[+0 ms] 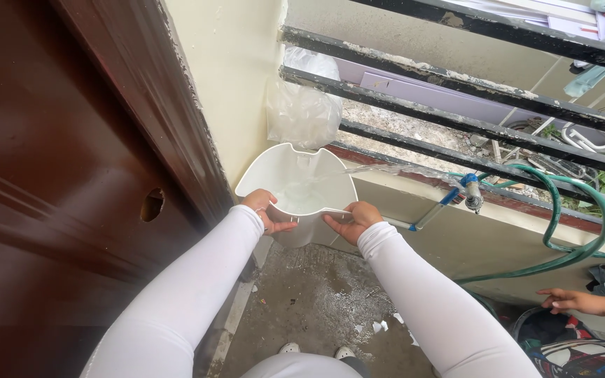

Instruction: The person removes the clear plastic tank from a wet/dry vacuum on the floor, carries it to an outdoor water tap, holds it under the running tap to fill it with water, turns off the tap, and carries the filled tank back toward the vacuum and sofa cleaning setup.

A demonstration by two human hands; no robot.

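Head view: white jug (297, 189) held between both hands; left hand (266, 210) and right hand (350, 220) fingers curl around its lower rim, water streaming in from the tap (472, 194).

Snug white sleeves (197, 294) down both arms, ending at the wrists. Left hand (266, 210) and right hand (351, 220) bare, no gloves. Pale garment at the waist, white shoes (290, 347) below.

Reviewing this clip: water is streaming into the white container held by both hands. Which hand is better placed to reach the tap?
Probably the right hand: it grips the white container on the side nearest the tap. The left hand is by the door.
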